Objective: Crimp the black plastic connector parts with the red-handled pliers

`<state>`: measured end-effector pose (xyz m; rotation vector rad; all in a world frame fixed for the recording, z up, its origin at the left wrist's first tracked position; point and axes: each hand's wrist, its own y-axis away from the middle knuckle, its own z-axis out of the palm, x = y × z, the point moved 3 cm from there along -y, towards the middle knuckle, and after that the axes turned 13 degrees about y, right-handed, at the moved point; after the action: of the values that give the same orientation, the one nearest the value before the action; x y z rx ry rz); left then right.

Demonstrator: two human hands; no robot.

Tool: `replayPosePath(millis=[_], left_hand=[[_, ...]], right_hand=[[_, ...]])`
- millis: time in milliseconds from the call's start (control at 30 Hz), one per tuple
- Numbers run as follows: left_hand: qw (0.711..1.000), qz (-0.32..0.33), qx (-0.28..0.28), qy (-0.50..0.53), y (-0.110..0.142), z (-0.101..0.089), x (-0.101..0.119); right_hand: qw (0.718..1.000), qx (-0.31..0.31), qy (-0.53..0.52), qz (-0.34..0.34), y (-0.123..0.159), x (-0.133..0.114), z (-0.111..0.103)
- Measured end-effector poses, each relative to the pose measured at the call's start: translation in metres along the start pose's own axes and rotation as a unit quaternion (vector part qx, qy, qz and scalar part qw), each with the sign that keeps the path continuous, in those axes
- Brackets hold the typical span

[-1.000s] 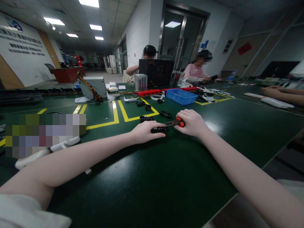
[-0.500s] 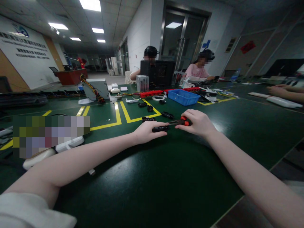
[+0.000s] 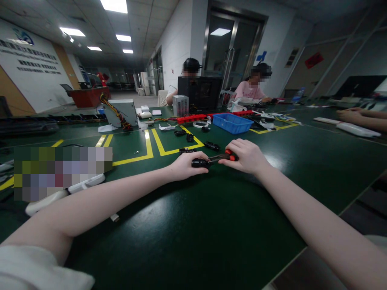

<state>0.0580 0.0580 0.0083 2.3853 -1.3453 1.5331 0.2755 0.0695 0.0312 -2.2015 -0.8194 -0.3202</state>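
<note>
My left hand (image 3: 188, 166) is closed round a black cylindrical part (image 3: 199, 162), held level just above the green table (image 3: 187, 233). In my right hand (image 3: 246, 156) is a pair of pliers (image 3: 223, 157) with red-orange grips. The jaws point left and meet the right end of the black part; whether they grip it I cannot tell. Just beyond my left hand lies a similar black part (image 3: 186, 151), partly hidden by it. Another black part (image 3: 212, 146) rests farther right, and small black pieces (image 3: 180, 132) lie within the yellow tape outline.
A blue bin (image 3: 232, 123) stands past my right hand, by a red power strip (image 3: 193, 118). Farther back are a grey power supply (image 3: 121, 112) with wires and a black computer case (image 3: 201, 94). Two people sit opposite; another person's hands (image 3: 350, 116) rest at the right.
The pliers' jaws were a little apart from the black part half a second ago and now meet its end. The part has turned slightly in my left hand.
</note>
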Motion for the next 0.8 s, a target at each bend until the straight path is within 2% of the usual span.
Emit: replayPosePath(millis=[267, 500, 800], left_hand=[[1.000, -0.005, 0.001, -0.003, -0.0003, -0.0002, -0.0010], [0.996, -0.065, 0.011, 0.057, 0.0015, 0.0014, -0.0014], [0.996, -0.055, 0.006, 0.067, 0.0027, 0.0008, 0.0011]], right_hand=[[1.000, -0.005, 0.010, 0.012, -0.0006, -0.0022, -0.0031], [0.996, -0.074, -0.026, 0.030, -0.0016, -0.0038, 0.0019], [0.989, -0.136, -0.058, 0.026, -0.0027, -0.0056, 0.0067]])
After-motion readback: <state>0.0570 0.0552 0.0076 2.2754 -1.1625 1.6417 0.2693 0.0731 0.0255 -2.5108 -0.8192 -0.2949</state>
